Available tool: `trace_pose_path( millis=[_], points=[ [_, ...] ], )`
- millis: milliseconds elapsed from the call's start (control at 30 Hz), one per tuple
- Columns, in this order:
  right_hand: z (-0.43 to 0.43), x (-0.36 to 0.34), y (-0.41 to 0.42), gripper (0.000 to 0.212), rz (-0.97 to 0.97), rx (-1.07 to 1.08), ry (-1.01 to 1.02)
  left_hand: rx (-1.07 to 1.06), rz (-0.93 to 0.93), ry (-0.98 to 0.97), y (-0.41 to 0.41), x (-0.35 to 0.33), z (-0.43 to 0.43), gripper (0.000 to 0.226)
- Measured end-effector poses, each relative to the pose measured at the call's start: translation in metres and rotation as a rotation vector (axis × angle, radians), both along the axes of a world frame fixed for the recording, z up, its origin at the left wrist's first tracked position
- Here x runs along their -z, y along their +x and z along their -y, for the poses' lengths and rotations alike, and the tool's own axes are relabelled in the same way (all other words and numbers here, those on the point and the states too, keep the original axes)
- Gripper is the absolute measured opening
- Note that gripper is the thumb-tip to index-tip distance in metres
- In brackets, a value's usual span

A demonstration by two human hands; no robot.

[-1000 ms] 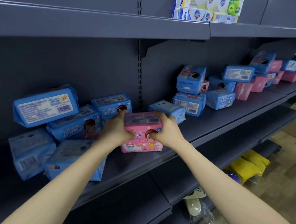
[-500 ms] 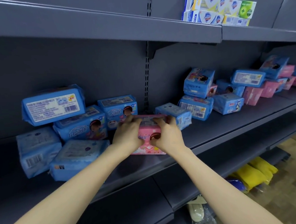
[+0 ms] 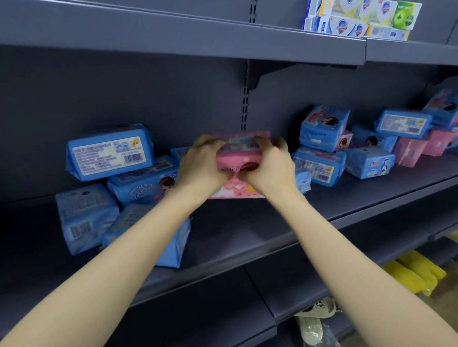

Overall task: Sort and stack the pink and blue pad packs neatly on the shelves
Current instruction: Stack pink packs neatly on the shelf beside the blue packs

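A pink pad pack (image 3: 242,161) stands on the middle grey shelf (image 3: 255,226), held from both sides. My left hand (image 3: 202,167) grips its left end and my right hand (image 3: 270,166) grips its right end, fingers curled over the top. Left of it lies a loose pile of blue pad packs (image 3: 108,154), some tilted. To the right, blue packs (image 3: 324,127) and pink packs (image 3: 432,142) lie mixed along the same shelf. A small blue pack (image 3: 302,180) is partly hidden behind my right wrist.
Soap boxes (image 3: 360,9) sit on the upper shelf at the right. The lower shelves hold yellow items (image 3: 416,270) and a bagged pale item (image 3: 312,324). The shelf's dark back wall stands close behind the packs.
Both hands have carried the pink pack further back on the shelf, toward the back wall. The view has shifted left, so the packs sit further right in the frame.
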State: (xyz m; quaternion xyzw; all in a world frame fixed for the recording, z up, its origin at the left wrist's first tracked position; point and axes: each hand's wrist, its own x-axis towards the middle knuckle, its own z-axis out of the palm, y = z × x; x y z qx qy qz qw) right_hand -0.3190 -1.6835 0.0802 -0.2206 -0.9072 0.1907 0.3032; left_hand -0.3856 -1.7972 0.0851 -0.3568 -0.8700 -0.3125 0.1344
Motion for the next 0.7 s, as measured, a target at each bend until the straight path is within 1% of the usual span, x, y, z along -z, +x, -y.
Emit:
trace_pose_path(
  millis=[200,367,567,700],
  points=[
    [0.027,-0.023,-0.009,0.070,-0.079,-0.076,0.043,-0.104,-0.029,0.099,-0.003,-0.022,0.032,0.067],
    [0.059,-0.022,-0.025,0.064,-0.091,-0.156,0.049,-0.200,-0.038,0.112,-0.010,-0.021,0.067,0.063],
    [0.109,-0.022,-0.043,0.063,-0.117,-0.310,0.023,-0.314,-0.053,0.141,-0.009,-0.023,0.125,0.058],
    [0.147,-0.027,-0.052,0.064,-0.143,-0.420,0.004,-0.406,-0.072,0.153,-0.008,-0.030,0.167,0.060]
  ],
)
